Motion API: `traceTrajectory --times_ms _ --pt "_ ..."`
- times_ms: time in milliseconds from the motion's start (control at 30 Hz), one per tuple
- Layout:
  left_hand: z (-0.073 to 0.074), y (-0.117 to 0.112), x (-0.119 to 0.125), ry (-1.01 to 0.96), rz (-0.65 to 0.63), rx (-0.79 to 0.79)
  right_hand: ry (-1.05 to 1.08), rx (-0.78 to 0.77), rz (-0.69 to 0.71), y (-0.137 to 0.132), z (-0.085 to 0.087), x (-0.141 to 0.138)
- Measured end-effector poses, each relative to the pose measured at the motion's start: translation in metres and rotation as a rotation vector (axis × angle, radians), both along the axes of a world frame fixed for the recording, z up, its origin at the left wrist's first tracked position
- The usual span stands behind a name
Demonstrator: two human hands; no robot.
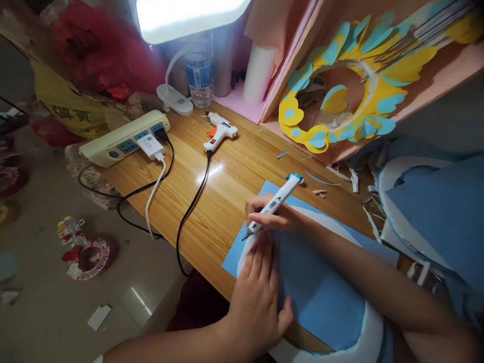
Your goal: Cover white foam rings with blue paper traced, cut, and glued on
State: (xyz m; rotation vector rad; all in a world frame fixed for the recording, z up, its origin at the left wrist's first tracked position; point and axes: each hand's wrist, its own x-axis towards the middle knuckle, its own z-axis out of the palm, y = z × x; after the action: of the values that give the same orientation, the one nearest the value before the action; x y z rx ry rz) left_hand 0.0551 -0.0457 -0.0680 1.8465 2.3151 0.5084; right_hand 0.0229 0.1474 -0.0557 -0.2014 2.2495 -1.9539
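My right hand grips a white marker with a teal end, held slantwise. Its dark tip points down and left, close to the inner left side of a white foam ring. The ring lies on a blue sheet of paper, which also shows through its opening. Flat across the ring's left side and the blue sheet rests my left hand, fingers stretched forward and thumb apart. My right forearm covers part of the ring and sheet. Whether the marker tip touches the paper is hard to tell.
A glue gun lies behind, its black cord hanging over the desk edge. Back left are a power strip and a bottle under a bright lamp. A yellow-and-blue heart wreath leans at right, near foam scraps.
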Motion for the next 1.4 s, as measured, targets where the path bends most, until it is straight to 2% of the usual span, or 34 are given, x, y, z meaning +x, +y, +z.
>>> traceTrajectory --times_ms 200,367,467,600,767,1133,1400 --pt "-0.003 -0.013 0.009 0.072 0.063 0.061 0.107 0.142 0.07 -0.002 -0.002 -0.001" --pt "-0.003 -0.024 0.01 0.076 -0.005 0.052 0.087 0.191 0.063 -0.005 0.003 -0.001" --pt "-0.001 -0.024 0.009 0.065 -0.02 0.019 0.059 0.16 0.04 -0.013 0.005 0.003" --pt "0.001 -0.022 0.011 0.107 -0.042 -0.023 -0.056 0.024 0.116 -0.026 0.009 0.007" --pt "0.004 -0.02 0.012 0.143 -0.027 -0.043 0.029 -0.004 0.228 -0.032 0.011 0.007" --pt "-0.002 -0.024 0.017 0.107 0.009 -0.023 0.038 0.239 0.194 -0.05 0.003 0.012" --pt "-0.002 -0.023 0.019 0.096 0.025 -0.029 -0.002 0.328 0.226 -0.054 0.009 0.008"
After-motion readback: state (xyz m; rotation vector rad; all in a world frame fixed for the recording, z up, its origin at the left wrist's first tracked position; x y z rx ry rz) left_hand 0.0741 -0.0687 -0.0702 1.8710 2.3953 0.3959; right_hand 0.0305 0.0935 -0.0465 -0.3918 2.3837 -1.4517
